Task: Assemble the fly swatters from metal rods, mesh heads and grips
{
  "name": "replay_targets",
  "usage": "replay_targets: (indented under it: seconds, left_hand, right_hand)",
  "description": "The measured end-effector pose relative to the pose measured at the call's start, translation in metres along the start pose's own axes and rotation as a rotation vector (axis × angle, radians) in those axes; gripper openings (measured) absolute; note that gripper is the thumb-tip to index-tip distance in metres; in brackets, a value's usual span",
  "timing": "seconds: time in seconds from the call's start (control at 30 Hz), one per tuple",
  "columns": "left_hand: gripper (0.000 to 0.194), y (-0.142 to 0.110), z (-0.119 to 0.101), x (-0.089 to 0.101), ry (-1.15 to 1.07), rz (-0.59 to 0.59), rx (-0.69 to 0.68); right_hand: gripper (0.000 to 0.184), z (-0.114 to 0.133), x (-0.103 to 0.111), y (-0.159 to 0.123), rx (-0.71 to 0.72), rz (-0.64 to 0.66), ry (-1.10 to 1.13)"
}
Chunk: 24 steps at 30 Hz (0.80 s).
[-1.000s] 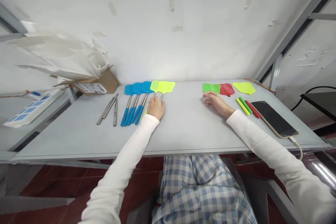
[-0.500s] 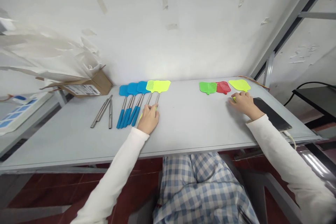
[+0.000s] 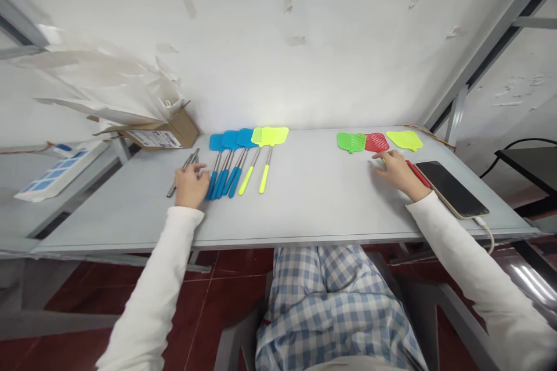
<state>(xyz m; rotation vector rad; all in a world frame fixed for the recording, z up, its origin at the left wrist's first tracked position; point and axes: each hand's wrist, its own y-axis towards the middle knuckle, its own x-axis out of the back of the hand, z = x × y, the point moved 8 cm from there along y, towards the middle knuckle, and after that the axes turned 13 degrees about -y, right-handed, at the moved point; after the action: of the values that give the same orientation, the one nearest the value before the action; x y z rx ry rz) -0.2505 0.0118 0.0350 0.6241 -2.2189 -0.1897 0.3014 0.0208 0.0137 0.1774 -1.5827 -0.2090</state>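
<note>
My left hand (image 3: 191,185) is over the slim metal rods (image 3: 190,160) at the left, fingers apart and partly covering them. Close to its right lie several fly swatters with blue heads (image 3: 230,139) and blue handles (image 3: 221,184). Beside these are two yellow swatters (image 3: 275,135) with yellow handles (image 3: 264,178). My right hand (image 3: 398,173) is closed on a small yellow handle, mostly hidden by the fingers. Beyond it lie loose swatter heads: green (image 3: 351,142), red (image 3: 376,141) and yellow (image 3: 404,139). A red handle (image 3: 418,174) rests beside that hand.
A phone (image 3: 452,188) with a white cable (image 3: 486,227) lies at the right of the grey table (image 3: 304,208). An open cardboard box (image 3: 183,129) with white wrapping stands at the back left. A white wall (image 3: 313,81) borders the back edge.
My left hand has let go of the yellow swatter and moved left to the metal rods. My right hand has shifted slightly left, and the red handle now shows. The view has turned slightly.
</note>
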Motion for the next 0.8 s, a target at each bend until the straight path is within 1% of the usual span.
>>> replay_targets:
  seconds: [0.03,0.1,0.17,0.23,0.3,0.33,0.4,0.47,0.53,0.6,0.63,0.7,0.73,0.8]
  left_hand:
    - [0.026,0.006,0.011,0.006,0.031,-0.004,0.041]
    - [0.020,0.010,0.027,0.010,0.081,0.020,0.112]
    - [0.023,0.009,0.035,0.007,0.108,0.050,0.153]
    - [0.031,0.008,0.036,0.004,0.122,0.042,0.171]
    - [0.035,0.011,0.035,0.003,0.125,0.025,0.174]
    - [0.033,0.014,0.033,0.002,0.123,0.027,0.175]
    - [0.023,0.021,0.032,0.002,0.102,0.054,0.190]
    - [0.011,0.026,0.035,0.005,0.033,0.068,0.254]
    - [0.001,0.025,0.040,0.010,-0.150,0.044,0.363]
    - [0.006,0.017,0.042,0.012,-0.448,0.023,0.465]
    - [0.008,0.013,0.038,0.011,-0.613,0.021,0.488]
    - [0.007,0.003,0.017,0.005,-0.903,0.041,0.465]
    - [0.007,-0.002,0.003,0.001,-1.012,0.056,0.429]
    - [0.007,-0.012,-0.035,-0.012,-1.169,0.120,0.321]
  right_hand:
    - [0.040,0.001,0.003,-0.001,-0.020,-0.027,-0.033]
    - [0.041,-0.003,0.005,-0.003,-0.097,-0.059,-0.108]
    - [0.043,-0.011,0.000,-0.006,-0.168,-0.033,-0.147]
    - [0.041,-0.017,-0.008,-0.006,-0.195,0.024,-0.135]
    - [0.031,-0.018,-0.014,-0.004,-0.170,0.073,-0.085]
    - [0.025,-0.018,-0.016,-0.003,-0.149,0.089,-0.055]
    - [0.017,-0.014,-0.015,0.001,-0.107,0.109,-0.001]
    - [0.013,-0.008,-0.011,0.004,-0.063,0.117,0.051]
    - [0.011,0.003,-0.008,0.005,-0.007,0.121,0.119]
    - [0.011,0.015,-0.005,0.007,0.060,0.105,0.186]
    - [0.012,0.022,-0.003,0.009,0.096,0.086,0.212]
    - [0.014,0.039,0.000,0.014,0.172,0.047,0.262]
    - [0.016,0.048,0.001,0.017,0.213,0.037,0.294]
    - [0.018,0.070,0.000,0.026,0.314,0.060,0.382]
